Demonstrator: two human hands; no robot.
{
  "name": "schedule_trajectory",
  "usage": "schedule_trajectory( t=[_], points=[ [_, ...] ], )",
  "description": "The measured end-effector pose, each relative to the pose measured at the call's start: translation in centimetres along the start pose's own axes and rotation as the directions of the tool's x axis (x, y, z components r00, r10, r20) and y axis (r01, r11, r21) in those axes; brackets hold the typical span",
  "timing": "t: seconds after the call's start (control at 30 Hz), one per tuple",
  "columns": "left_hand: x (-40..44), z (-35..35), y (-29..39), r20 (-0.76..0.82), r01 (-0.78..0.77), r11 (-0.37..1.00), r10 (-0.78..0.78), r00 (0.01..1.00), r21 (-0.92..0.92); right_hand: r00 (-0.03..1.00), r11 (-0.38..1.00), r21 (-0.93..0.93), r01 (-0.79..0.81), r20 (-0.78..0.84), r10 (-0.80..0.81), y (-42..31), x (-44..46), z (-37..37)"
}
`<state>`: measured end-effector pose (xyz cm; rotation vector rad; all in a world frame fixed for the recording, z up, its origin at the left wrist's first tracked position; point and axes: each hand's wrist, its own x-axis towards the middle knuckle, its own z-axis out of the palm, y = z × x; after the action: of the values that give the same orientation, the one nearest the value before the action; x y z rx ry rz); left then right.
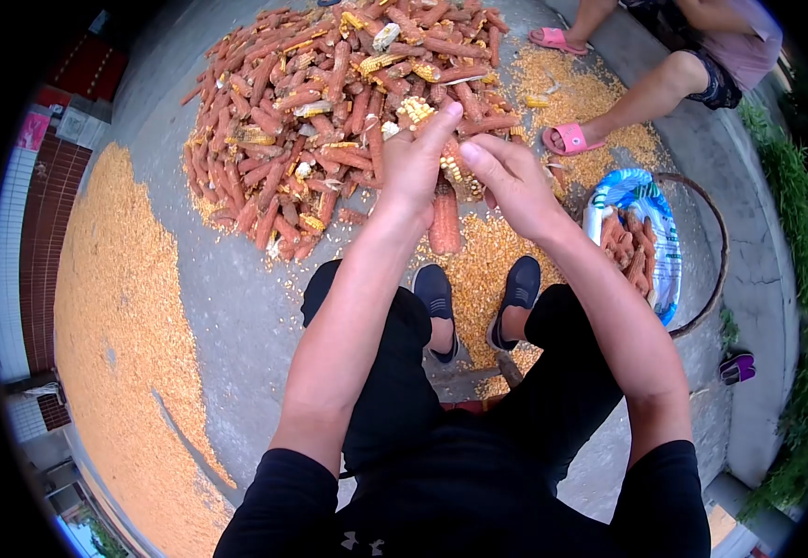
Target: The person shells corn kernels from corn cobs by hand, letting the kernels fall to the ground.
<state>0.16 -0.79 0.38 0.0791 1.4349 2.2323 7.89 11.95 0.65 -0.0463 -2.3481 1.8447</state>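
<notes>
My left hand [415,160] is closed round a corn cob [414,112] whose top shows yellow kernels above the fingers. Close against it on the right, my right hand [515,181] is closed on a second cob [453,171] that has a few kernels left on it. A bare reddish cob [444,221] points down just below the hands; its upper end is hidden. Beyond the hands lies a large pile of cobs [283,121], mostly reddish and stripped, some with yellow kernels. Loose kernels [478,265] cover the ground beneath the hands.
A basket with a blue and white liner [670,251] holds bare cobs at the right. Another person's leg [650,93] and pink sandals are at the upper right. Kernels [125,316] spread over the ground at the left. A purple shoe [737,368] lies far right.
</notes>
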Motion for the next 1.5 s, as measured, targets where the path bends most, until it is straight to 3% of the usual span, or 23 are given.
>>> schedule_trajectory(
  t=[0.07, 0.3, 0.4, 0.5, 0.6, 0.7, 0.9, 1.0, 1.1, 1.2, 1.23, 1.33, 1.37, 1.5],
  points=[
    [0.7, -0.5, -1.1, -0.049, -0.032, 0.998, 0.034, 0.998, 0.051, 0.992, 0.930, -0.346, 0.122, 0.031, -0.119, -0.2, 0.0, 0.1],
    [-0.3, 0.4, 0.3, 0.007, -0.066, 0.993, 0.066, 0.998, 0.093, 0.980, 0.967, -0.164, 0.196, 0.079, -0.185, 0.5, -0.1, -0.2],
    [-0.5, 1.0, 0.1, 0.004, -0.117, 0.991, 0.117, 0.993, 0.059, 0.994, 0.991, -0.103, 0.092, 0.074, -0.084, 0.4, -0.5, -0.3],
    [-0.1, 0.5, 0.0, 0.067, 0.019, 0.999, -0.017, 0.998, -0.029, 0.997, 0.995, 0.090, 0.039, 0.070, -0.045, 1.6, -0.2, -0.4],
    [-0.4, 0.7, 0.0, 0.040, -0.029, 0.997, 0.026, 0.999, 0.073, 0.998, 0.985, 0.165, 0.043, 0.039, -0.050, 1.6, -0.2, -0.2],
    [-0.7, 0.8, 0.2, -0.027, -0.044, 0.970, 0.052, 0.998, 0.238, 0.988, 0.967, -0.215, 0.137, 0.097, -0.118, 1.1, 0.0, -0.5],
    [-0.5, 0.0, -0.3, 0.110, 0.046, 0.992, -0.059, 0.992, 0.115, 0.993, 0.999, -0.053, -0.008, 0.119, 0.015, 1.6, 0.0, -0.6],
    [-0.4, -0.3, 0.0, 0.190, 0.071, 0.982, -0.104, 0.976, 0.174, 0.999, 0.997, 0.073, -0.022, 0.033, 0.020, 1.8, 0.2, -0.8],
    [-0.7, 0.4, -0.1, 0.290, -0.075, 0.978, 0.016, 0.957, 0.193, 0.979, 1.000, -0.012, -0.018, -0.202, 0.016, 1.3, 0.9, -1.9],
    [-0.9, 0.5, -0.3, 0.370, -0.136, 0.957, 0.033, 0.929, 0.255, 0.973, 0.993, -0.065, 0.095, -0.205, -0.107, 0.0, 1.1, -3.2],
    [-1.2, 0.7, -0.6, 0.371, -0.148, 0.954, 0.043, 0.928, 0.261, 0.986, 0.998, -0.044, 0.053, -0.155, -0.059, -0.6, 0.9, -3.3],
    [-0.9, 0.2, -1.1, 0.411, -0.160, 0.888, -0.035, 0.911, 0.431, 0.985, 0.863, -0.481, 0.157, 0.016, -0.170, -2.4, 0.1, -3.0],
    [-0.8, 0.0, -1.3, 0.419, -0.183, 0.862, -0.038, 0.907, 0.474, 0.971, 0.873, -0.438, 0.214, 0.000, -0.238, -1.6, 0.3, -2.6],
    [-0.6, 0.3, -2.4, 0.369, -0.308, 0.665, 0.052, 0.928, 0.680, 0.967, 0.819, -0.537, 0.202, -0.026, -0.255, -0.8, 0.4, -3.2]
  ],
)
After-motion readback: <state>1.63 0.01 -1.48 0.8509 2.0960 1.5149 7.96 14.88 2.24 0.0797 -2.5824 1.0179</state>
